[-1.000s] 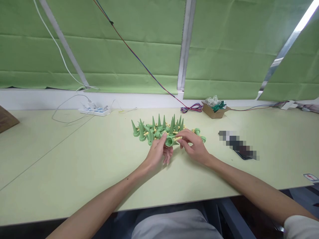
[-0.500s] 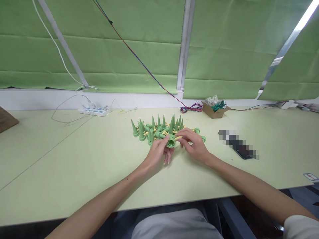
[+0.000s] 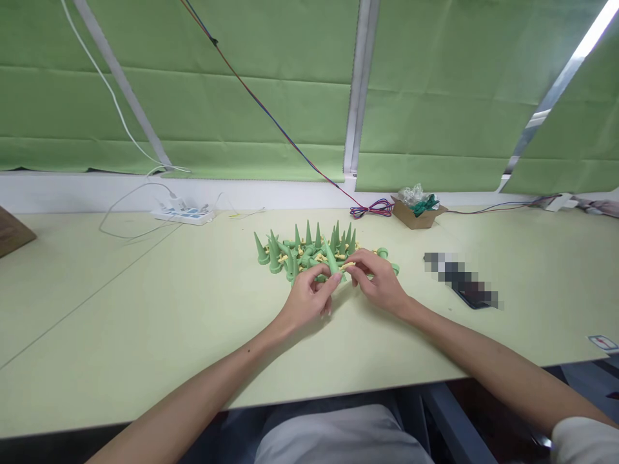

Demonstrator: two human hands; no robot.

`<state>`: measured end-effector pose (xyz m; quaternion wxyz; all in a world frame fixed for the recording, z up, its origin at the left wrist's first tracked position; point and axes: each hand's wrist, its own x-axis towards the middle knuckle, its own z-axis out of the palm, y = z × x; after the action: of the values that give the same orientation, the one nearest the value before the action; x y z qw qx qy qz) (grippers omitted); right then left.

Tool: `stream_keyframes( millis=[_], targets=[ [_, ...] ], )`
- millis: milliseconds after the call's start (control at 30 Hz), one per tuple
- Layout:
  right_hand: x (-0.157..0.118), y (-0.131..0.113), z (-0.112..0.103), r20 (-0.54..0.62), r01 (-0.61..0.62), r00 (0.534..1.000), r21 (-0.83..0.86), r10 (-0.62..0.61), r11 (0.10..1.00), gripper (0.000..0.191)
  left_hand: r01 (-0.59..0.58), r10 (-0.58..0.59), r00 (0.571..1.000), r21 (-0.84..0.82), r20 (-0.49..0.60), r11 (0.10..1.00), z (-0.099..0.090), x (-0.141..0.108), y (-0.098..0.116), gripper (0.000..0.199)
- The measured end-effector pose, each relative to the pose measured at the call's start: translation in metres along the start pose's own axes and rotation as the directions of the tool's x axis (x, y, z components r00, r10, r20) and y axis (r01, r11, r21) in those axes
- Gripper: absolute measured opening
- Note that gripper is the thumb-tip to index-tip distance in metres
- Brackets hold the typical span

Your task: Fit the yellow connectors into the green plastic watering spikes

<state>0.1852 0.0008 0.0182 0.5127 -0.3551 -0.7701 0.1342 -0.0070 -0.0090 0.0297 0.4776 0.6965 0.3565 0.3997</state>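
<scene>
The person's left hand [image 3: 309,293] grasps a green cone [image 3: 331,258] near its wide end, thumb and fingers closed about it; the cone tilts, its narrow tip pointing up and away from the body, a little to the left; it is held in front of the pile, over the near middle of the pale table [image 3: 169,335]. The right hand [image 3: 380,280] pinches a small yellow piece [image 3: 348,265] between thumb and fingertips, just beside the cone's wide end; whether the two parts touch cannot be told.

Behind the hands lies a pile of green and yellow parts [image 3: 309,253]; several green cones [image 3: 308,234] stand upright among them, points up, while short tubular pieces [image 3: 382,253] lie at the right end, near the right hand.

Farther back, a cardboard box [image 3: 416,220] holds clear plastic [image 3: 412,195] and something dark green [image 3: 425,205]; a coil of red and blue wire [image 3: 371,209] sits just left of it; a white power strip [image 3: 186,216] rests at the back left; a dark, pixelated object [image 3: 464,283] lies to the right, well apart from the hands; green blinds [image 3: 242,109] hang beyond the table.
</scene>
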Motion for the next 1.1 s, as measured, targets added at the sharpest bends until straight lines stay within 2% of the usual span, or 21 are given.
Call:
stream_keyframes(
  millis=[100, 333, 567, 667, 767, 933, 1100],
  targets=[
    [0.001, -0.001, -0.001, 0.011, -0.013, 1.0, -0.039, 0.014, 0.999, 0.021, 0.011, -0.007, 0.998, 0.065, -0.058, 0.998, 0.001, 0.001, -0.003, 0.034],
    [0.003, -0.005, -0.003, 0.017, -0.001, 1.0, -0.099, 0.002, 0.995, 0.025, -0.097, 0.121, 0.978, 0.145, -0.168, 0.985, 0.003, 0.003, -0.008, 0.033],
    [0.001, -0.004, -0.003, 0.075, 0.008, 0.997, -0.111, 0.0, 0.994, 0.029, -0.168, 0.196, 0.963, 0.155, -0.187, 0.974, 0.002, 0.004, -0.01, 0.023],
    [0.001, -0.005, -0.003, 0.117, 0.037, 0.993, -0.095, -0.026, 0.995, 0.03, -0.264, 0.295, 0.943, 0.198, -0.153, 0.944, 0.001, 0.004, -0.014, 0.015],
    [0.001, -0.008, -0.003, 0.138, 0.045, 0.99, -0.084, -0.033, 0.995, 0.031, -0.361, 0.406, 0.905, 0.272, -0.127, 0.892, -0.001, 0.005, -0.018, 0.017],
    [-0.001, -0.008, -0.001, 0.103, 0.023, 0.995, -0.07, -0.016, 0.997, 0.031, -0.381, 0.443, 0.887, 0.335, -0.13, 0.862, -0.002, 0.006, -0.022, 0.025],
    [-0.001, -0.003, 0.0, -0.008, -0.022, 1.0, -0.076, 0.021, 0.997, 0.032, -0.366, 0.432, 0.885, 0.314, -0.175, 0.876, 0.001, 0.003, -0.013, 0.028]
  ],
)
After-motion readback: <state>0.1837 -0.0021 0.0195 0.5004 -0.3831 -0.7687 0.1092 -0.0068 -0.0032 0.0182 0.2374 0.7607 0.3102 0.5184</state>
